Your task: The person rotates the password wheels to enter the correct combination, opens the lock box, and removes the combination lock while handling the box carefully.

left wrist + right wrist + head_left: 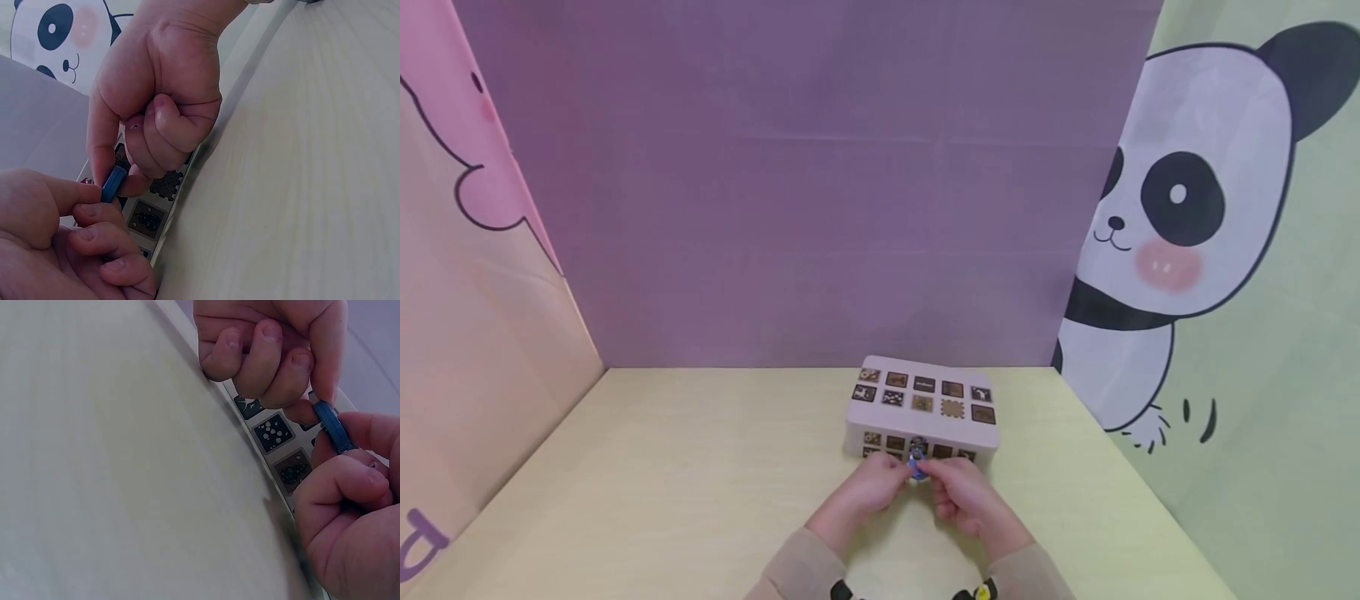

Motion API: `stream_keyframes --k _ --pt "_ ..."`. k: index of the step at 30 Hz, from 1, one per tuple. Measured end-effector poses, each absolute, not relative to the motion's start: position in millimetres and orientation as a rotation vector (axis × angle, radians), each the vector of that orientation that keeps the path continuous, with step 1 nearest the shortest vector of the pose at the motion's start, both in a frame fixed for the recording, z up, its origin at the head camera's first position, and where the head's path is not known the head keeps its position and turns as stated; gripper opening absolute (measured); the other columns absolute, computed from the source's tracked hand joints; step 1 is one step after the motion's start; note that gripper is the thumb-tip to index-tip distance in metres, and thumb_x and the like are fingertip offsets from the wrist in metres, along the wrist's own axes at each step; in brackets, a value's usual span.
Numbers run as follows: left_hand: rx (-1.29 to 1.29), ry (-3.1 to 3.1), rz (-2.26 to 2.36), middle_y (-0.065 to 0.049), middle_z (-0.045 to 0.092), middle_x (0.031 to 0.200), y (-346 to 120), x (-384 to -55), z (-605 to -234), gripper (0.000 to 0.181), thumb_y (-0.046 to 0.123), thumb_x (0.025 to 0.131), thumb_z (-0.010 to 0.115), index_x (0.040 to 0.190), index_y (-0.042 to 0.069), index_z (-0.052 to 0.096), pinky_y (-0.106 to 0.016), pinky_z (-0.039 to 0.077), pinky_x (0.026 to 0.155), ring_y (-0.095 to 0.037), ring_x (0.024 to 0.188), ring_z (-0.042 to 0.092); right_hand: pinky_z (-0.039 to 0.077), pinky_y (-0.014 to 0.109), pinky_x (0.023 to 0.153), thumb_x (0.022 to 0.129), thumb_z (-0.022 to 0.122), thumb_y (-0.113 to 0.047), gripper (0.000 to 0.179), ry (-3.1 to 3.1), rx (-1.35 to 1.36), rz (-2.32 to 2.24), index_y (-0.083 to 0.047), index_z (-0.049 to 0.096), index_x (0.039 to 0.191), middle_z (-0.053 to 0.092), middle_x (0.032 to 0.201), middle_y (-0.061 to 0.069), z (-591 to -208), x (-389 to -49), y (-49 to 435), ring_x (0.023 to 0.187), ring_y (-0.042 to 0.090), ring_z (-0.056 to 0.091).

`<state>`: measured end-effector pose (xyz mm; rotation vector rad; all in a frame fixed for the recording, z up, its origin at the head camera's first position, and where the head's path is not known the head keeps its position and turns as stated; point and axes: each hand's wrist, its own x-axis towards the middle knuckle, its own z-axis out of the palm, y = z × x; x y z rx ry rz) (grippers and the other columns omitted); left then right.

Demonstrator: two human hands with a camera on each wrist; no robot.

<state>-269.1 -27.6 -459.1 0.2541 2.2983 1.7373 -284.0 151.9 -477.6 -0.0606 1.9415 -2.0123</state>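
Blue clasp (pixel 113 183) at the front face of the patterned box (pixel 922 408), and both hands are on it. The left hand (pixel 872 487) pinches it between thumb and forefinger, other fingers curled under; the right hand (pixel 962 492) pinches the same piece from the other side, its remaining fingers folded into the palm. The box sits on the pale table (pixel 662 475), close to the purple back wall (pixel 812 183). From the right wrist view the blue piece stands edge-on between the fingertips (pixel 325 394). Judgement: steady the box with one hand's knuckles, keep the pinch low, turn gently rather than pull.
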Motion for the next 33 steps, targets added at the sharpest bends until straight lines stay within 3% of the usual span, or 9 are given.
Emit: stream_keyframes --k 12,26,33 --pt "0.260 2.305 1.748 0.008 0.039 0.055 -26.9 -270.4 -460.1 0.038 0.016 0.102 0.056 0.065 0.014 0.051 -0.020 0.026 0.042 -0.006 0.045 0.030 0.028 0.020 0.044 0.098 0.064 -0.022 0.019 1.957 -0.065 -2.024 -0.007 0.064 0.086 0.038 0.060 -0.008 -475.8 -283.5 150.4 0.048 0.005 0.033" --pt "0.258 2.308 1.739 0.007 0.040 0.055 -26.6 -268.0 -458.2 0.033 0.016 0.102 0.057 0.073 0.001 0.058 -0.020 0.026 0.042 -0.006 0.045 0.030 0.029 0.021 0.046 0.100 0.063 -0.025 0.021 2.014 -0.049 -2.011 -0.007 0.066 0.088 0.038 0.060 -0.008 -477.8 -283.4 150.6 0.049 0.006 0.033" --pt "0.251 2.305 1.736 0.007 0.040 0.055 -28.0 -268.0 -457.1 0.035 0.016 0.103 0.054 0.071 0.003 0.057 -0.020 0.026 0.041 -0.006 0.045 0.030 0.030 0.021 0.047 0.100 0.064 -0.037 0.032 2.054 -0.031 -1.970 -0.007 0.067 0.090 0.039 0.061 -0.007 -474.8 -282.2 151.9 0.051 0.008 0.033"
